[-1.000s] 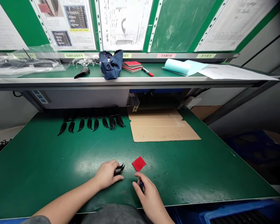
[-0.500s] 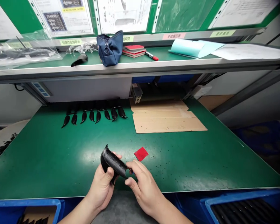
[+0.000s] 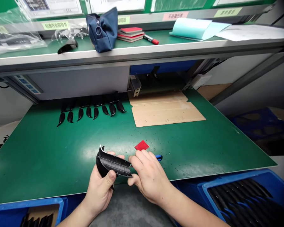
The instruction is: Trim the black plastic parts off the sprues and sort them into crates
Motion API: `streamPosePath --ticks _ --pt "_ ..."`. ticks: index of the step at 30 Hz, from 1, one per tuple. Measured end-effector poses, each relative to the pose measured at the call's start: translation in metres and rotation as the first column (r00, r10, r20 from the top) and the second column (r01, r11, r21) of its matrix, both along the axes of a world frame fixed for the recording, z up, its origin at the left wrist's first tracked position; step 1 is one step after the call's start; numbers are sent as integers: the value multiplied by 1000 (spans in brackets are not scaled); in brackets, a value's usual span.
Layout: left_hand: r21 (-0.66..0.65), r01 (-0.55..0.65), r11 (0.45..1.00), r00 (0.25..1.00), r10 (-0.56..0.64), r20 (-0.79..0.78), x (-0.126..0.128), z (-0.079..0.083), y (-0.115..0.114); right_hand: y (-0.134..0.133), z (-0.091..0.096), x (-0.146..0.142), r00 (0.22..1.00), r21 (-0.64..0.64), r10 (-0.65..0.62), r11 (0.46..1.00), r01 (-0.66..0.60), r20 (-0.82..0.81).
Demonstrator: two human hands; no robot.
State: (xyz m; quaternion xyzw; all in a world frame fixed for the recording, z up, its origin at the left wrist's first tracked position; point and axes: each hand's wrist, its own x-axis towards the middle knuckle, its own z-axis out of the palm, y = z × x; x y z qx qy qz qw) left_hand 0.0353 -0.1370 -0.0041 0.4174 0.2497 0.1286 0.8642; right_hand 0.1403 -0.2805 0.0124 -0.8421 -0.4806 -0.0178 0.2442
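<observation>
My left hand (image 3: 101, 186) is closed around a curved black plastic part (image 3: 115, 163), its ribbed hollow side facing up and its pointed end at the upper left. My right hand (image 3: 148, 173) is closed at the part's right end, thumb and fingers near its edge. From behind the right hand's knuckles sticks out the end of a blue-and-black handled tool (image 3: 159, 157); the fingers hide its working end. Just beyond that hand, a red square piece (image 3: 142, 145) lies on the green table (image 3: 85, 138).
Several black curved parts (image 3: 96, 112) lie in a row at the back left, beside a cardboard sheet (image 3: 168, 115). Blue bins (image 3: 204, 186) with black parts stand below the front edge. The shelf above carries a blue pouch (image 3: 103, 31), red notepads (image 3: 130, 34) and a marker (image 3: 151, 39).
The black part has turned so more of its ribbed inside shows. My right hand has rotated, palm further down, and the blue tool end has come into view. The camera has tilted down.
</observation>
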Motion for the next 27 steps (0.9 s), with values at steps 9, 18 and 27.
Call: streamPosePath --ticks 9,18,27 --pt "105 21 994 999 -23 25 -5 -6 9 8 -4 1 996 -2 49 999 -49 70" --pt "71 -23 997 1000 22 19 2 -9 13 15 -6 8 927 103 175 984 -148 -333" --pt "-67 -62 996 998 63 22 13 -5 8 28 -3 4 918 295 61 953 63 -392"
